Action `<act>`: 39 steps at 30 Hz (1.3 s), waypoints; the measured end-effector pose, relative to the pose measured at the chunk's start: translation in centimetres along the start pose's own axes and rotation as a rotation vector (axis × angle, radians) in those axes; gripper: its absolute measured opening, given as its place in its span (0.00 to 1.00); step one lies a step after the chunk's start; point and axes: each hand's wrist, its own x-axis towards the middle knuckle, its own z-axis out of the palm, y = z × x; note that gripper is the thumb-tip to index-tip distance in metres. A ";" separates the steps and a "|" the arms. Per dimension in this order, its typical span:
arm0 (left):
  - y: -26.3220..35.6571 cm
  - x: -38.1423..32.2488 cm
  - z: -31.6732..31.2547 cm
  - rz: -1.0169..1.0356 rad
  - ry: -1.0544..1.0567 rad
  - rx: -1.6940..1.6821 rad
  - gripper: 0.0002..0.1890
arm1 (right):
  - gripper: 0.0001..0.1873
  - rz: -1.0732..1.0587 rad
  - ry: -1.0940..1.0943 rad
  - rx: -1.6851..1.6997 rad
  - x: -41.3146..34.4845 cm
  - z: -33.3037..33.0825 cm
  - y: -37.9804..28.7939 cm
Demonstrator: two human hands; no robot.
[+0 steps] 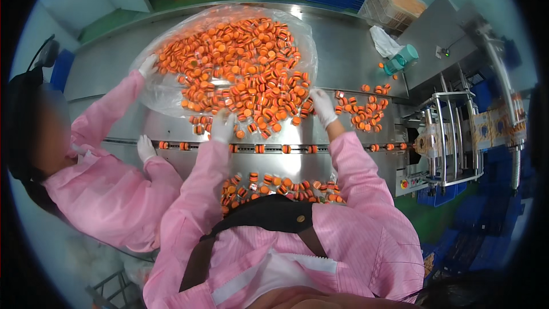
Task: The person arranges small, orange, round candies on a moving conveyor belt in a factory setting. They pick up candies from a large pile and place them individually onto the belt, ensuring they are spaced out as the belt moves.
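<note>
A heap of orange burger-shaped candies, many in clear wrappers, spills from a large clear plastic bag on the steel table. My left hand, in a white glove, is at the heap's near edge; its fingertips are among the candies, and whether it grips one cannot be told. At the heap's right edge my gloved right hand touches or nearly touches candies, its grip unclear. Between my arms, a narrow conveyor chain carries spaced candies to the right. More candies lie along the near edge, against my apron.
A co-worker in pink stands at left, one gloved hand at the bag, the other by the conveyor. A wrapping machine with printed film stands at right. Loose candies, a teal cup and a white cloth lie right of the bag.
</note>
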 end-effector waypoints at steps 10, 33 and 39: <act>3.5 12.5 3.8 -0.102 -0.222 0.695 0.30 | 0.26 0.163 -0.079 -0.113 7.7 0.6 0.7; 1.0 16.3 6.0 -0.424 -0.394 0.256 0.36 | 0.43 0.510 -0.288 0.116 8.0 2.2 -1.4; -1.3 16.2 6.5 -0.439 -0.364 -0.189 0.38 | 0.49 0.567 -0.440 0.287 9.8 1.7 0.5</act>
